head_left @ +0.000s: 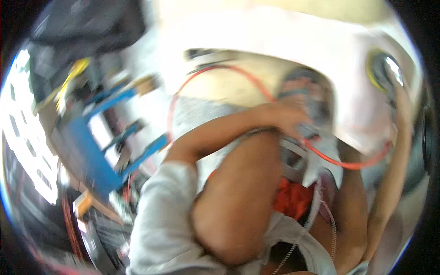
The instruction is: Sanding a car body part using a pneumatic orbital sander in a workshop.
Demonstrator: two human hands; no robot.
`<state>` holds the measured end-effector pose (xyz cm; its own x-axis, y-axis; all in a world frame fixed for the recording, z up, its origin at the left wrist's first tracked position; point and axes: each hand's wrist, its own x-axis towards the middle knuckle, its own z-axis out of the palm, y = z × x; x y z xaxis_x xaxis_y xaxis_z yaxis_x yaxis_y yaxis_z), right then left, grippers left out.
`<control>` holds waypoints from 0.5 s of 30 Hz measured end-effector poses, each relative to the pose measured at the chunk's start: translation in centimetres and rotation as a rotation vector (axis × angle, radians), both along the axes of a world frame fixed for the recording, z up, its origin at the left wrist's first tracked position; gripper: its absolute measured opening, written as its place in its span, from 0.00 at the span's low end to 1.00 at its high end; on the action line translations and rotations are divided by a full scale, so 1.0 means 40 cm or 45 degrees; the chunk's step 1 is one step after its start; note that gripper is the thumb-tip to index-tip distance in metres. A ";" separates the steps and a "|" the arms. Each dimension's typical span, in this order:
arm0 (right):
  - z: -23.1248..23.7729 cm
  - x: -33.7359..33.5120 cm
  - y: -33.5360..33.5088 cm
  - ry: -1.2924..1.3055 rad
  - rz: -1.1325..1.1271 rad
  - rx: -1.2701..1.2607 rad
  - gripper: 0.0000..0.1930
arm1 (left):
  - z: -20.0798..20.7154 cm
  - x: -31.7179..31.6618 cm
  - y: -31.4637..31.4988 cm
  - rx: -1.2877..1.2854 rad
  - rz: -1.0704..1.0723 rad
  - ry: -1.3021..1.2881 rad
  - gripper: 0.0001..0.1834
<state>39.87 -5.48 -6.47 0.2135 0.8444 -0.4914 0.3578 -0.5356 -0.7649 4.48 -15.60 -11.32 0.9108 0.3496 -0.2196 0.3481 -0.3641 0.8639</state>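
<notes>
At the far right my right hand [399, 94] is closed on a round sander [382, 71] with a dark body and a yellow-edged pad. The sander rests against a large white curved panel [355, 87]. My left arm crosses over my raised knee, and my left hand [291, 117] is wrapped round an orange-red air hose [250, 75]. A small grey piece shows beside these fingers, too blurred to name. From there the hose loops toward the sander at the right; its other end runs off to the left. Motion blur hides finer detail of both hands.
Below the panel, my foot in a dark sandal [306, 87] stands on the floor. A blue metal frame [89, 158] with assorted items stands at the left. Black sheeting [89, 23] lies at the upper left. A wooden block [83, 204] is at the lower left.
</notes>
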 end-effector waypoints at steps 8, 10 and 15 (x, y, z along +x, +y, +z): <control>-0.141 0.105 0.029 0.003 0.174 -0.059 0.32 | -0.014 0.158 -0.044 -0.277 -0.758 0.186 0.28; -0.181 0.149 0.033 -0.005 0.225 -0.040 0.32 | 0.079 0.181 -0.004 -0.533 -0.711 0.065 0.27; -0.175 0.117 0.016 0.026 0.235 -0.075 0.33 | 0.324 0.166 0.092 -0.087 -0.309 -0.242 0.22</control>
<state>44.57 -4.84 -13.46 0.0471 0.8377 -0.5441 0.4386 -0.5067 -0.7422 11.12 -11.90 1.65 0.9928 0.1073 -0.0529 0.0880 -0.3554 0.9306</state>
